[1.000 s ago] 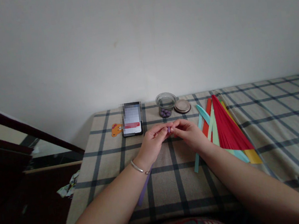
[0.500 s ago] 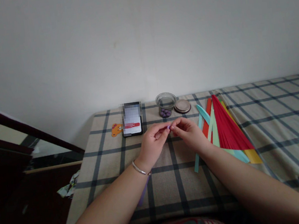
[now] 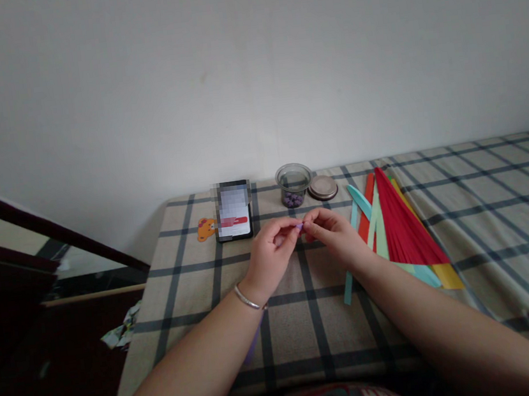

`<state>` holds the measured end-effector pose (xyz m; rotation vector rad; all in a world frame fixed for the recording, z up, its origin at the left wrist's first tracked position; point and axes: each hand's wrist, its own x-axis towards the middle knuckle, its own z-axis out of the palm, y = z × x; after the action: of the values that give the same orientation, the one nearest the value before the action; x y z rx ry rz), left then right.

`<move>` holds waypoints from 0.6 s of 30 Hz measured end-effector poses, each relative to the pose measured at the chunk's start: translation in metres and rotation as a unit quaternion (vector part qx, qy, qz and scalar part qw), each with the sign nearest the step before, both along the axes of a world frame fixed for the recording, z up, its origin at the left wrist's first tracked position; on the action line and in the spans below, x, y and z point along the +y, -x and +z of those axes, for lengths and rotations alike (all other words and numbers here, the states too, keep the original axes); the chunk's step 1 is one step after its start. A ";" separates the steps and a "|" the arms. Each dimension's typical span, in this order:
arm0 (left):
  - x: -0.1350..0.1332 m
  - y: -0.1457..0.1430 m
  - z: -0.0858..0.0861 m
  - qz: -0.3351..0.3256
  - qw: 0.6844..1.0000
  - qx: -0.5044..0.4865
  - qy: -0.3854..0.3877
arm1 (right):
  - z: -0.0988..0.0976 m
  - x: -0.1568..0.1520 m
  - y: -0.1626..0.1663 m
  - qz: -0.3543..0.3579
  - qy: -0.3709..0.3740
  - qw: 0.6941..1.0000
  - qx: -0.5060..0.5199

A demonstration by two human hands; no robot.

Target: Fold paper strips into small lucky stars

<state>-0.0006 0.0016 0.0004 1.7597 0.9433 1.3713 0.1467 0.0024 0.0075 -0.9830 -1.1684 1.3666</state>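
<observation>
A small piece of purple paper (image 3: 299, 226) is pinched between the fingertips of both hands, mostly covered by them. My left hand (image 3: 273, 248), with a silver bangle at its wrist, grips it from the left. From the right, my right hand (image 3: 333, 231) closes thumb and forefinger on it. Just behind the hands stands a clear plastic tub (image 3: 293, 178) with several small purple pieces (image 3: 292, 200) at its bottom. Purple paper strips (image 3: 253, 348) lie partly hidden under my left forearm.
A round lid (image 3: 323, 187) lies beside the tub. Paper strips in red (image 3: 405, 225), orange, green, blue and yellow fan out on the right. A phone (image 3: 233, 211) leans at the back left by an orange bear cutout (image 3: 206, 229). A checked cloth (image 3: 185, 298) covers the table.
The fingers have shifted slightly around the purple paper, and a little more of it shows. Both arms stay in nearly the same place.
</observation>
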 end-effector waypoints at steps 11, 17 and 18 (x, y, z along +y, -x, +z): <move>0.003 0.005 0.000 0.020 0.996 0.032 -0.085 | -0.003 0.001 -0.002 0.029 0.026 0.997 0.070; 0.003 0.005 -0.002 0.023 0.994 0.021 -0.100 | -0.004 0.001 -0.003 0.095 0.090 0.981 0.143; 0.003 0.005 -0.002 0.024 0.994 0.022 -0.101 | -0.004 0.001 -0.003 0.102 0.100 0.978 0.151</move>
<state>-0.0059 0.0048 -0.0018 1.9354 0.9027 1.5076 0.1500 0.0036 0.0039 -0.7723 -0.9341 1.7575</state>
